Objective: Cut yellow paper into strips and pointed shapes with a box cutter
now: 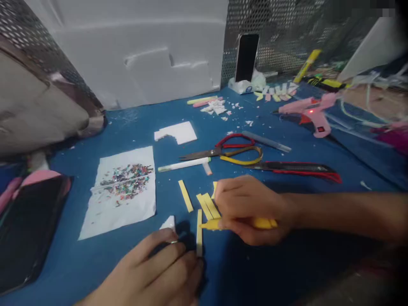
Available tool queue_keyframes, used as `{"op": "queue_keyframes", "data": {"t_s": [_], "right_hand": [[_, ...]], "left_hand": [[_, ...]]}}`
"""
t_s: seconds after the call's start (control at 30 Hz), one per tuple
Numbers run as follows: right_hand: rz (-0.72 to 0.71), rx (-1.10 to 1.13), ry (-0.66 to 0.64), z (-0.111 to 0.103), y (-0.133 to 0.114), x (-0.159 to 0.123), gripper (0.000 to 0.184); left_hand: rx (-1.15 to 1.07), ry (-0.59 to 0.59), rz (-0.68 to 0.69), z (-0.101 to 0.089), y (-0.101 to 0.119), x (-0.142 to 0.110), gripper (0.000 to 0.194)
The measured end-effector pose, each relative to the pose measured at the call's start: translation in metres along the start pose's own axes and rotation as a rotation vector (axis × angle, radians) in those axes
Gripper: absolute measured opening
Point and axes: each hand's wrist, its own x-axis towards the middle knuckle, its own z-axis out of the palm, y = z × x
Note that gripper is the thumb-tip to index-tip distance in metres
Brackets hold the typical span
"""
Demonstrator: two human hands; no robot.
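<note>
My right hand (251,208) is closed around a yellow marker (212,224). The marker's tip meets a narrow yellow strip (199,231) lying upright in view. My left hand (162,267) is curled at the bottom, its fingertips at the lower end of that strip, pressing it on the table; the thumb is hidden. A small white piece (168,222) sticks out by the left hand's upper finger. Beside the marker lie more yellow strips (207,206), partly covered by my right hand, and a single yellow strip (185,196) lies further left.
Scissors (219,152), a white pen (184,164) and a cutter knife (296,167) lie beyond my hands. Left is a white sheet (95,221) with colourful flakes, then a dark phone (28,229). A pink glue gun (310,111) with a cord lies right; a phone (247,57) stands behind.
</note>
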Motion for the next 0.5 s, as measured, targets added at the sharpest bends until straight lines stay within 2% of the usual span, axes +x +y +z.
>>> {"op": "queue_keyframes", "data": {"t_s": [0.17,0.5], "right_hand": [[0.032,-0.03,0.001,-0.0035,-0.0022,0.0023,0.017],[0.079,-0.041,0.007,-0.004,-0.0026,0.0033,0.016]], "left_hand": [[0.009,0.018,-0.057,0.0046,0.0004,0.0021,0.032],[0.054,0.03,-0.047,0.0011,-0.0052,0.0064,0.03]]}}
